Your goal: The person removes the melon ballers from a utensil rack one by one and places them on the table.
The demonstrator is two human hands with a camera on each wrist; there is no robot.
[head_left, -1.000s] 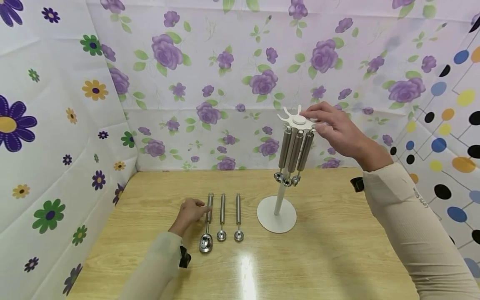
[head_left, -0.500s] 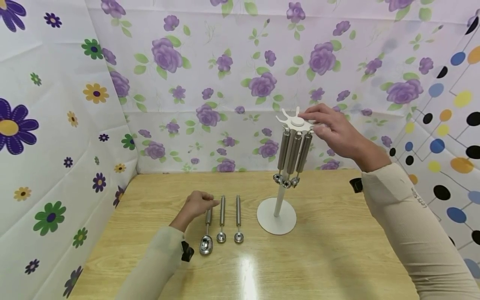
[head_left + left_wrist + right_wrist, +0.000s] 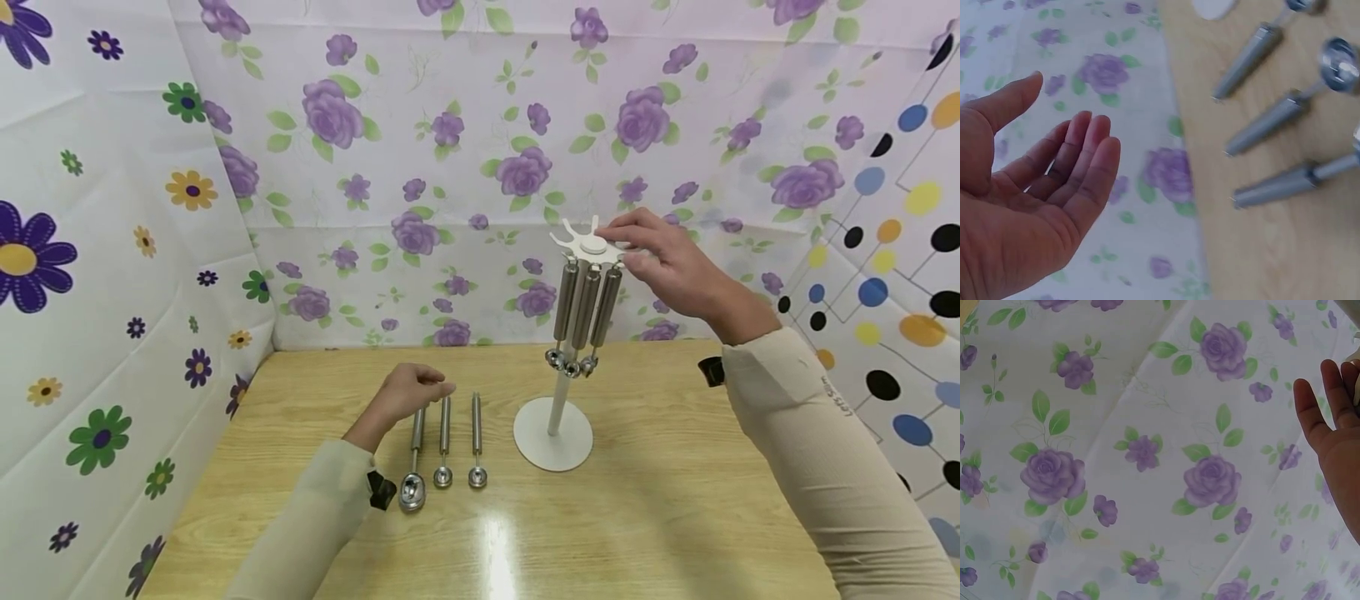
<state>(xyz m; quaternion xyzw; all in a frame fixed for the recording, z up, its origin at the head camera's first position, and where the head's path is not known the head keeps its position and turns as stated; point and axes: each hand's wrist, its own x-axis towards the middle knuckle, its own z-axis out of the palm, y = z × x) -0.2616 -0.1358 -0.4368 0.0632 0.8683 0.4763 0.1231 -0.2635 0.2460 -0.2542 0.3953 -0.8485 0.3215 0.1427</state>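
My left hand is empty, with relaxed fingers, over the handle tops of the scoops on the table. These are a large oval scoop at left, a small round melon baller in the middle and another melon baller at right. In the left wrist view the left hand is apart from the handles. My right hand pinches the hooked top of a white utensil stand between thumb and fingers. Several metal scoops hang from its hooks, bowls down.
The wooden table ends at a purple-flowered cloth behind the stand. Patterned cloths also hang at left and right. Free hooks show on the stand's left and back.
My left hand has lifted off the large scoop's handle and moved up and slightly right. The scoops stay in place. My right hand keeps its hold on the stand's top.
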